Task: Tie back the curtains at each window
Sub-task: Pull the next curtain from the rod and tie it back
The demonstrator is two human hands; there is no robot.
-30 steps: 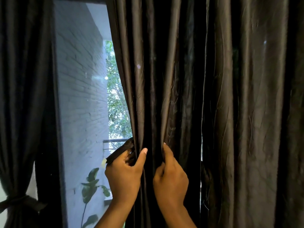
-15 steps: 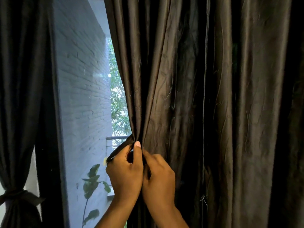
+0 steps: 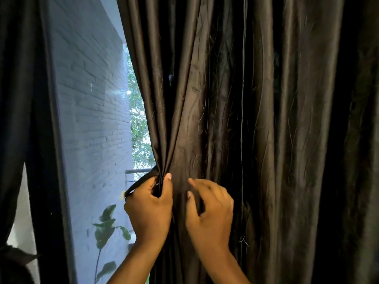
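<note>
While the left hand (image 3: 148, 210) pinches the gathered edge of the right curtain (image 3: 235, 119) between thumb and curled fingers, I'm watching the right hand (image 3: 209, 214) hover just beside it, fingers loosely bent against the fabric with nothing closed inside them. A dark tie-back strap (image 3: 139, 182) runs out from under the left hand's knuckles toward the window (image 3: 92, 119), so that hand grips cloth and strap together. The curtain hangs from the top of the view down past the wrists, its folds drawn to a waist right at the left thumb.

How will it handle? It looks soft and slick, a sheeny fabric with fine creases and loose threads, and I judge it limp but fairly weighty given how much of it hangs there. Pleats like these will slide out of a light pinch, so I'd take hold at that waist, bunching the full thickness rather than a single fold. The strap looks thin and floppy; it needs a firm grip near its free end.

Over at the far left, the other curtain (image 3: 14, 119) is already cinched low by its own tie (image 3: 16, 254). No containers here. Outside the glass there's a brick wall (image 3: 90, 99) and a leafy plant (image 3: 105, 226).
</note>
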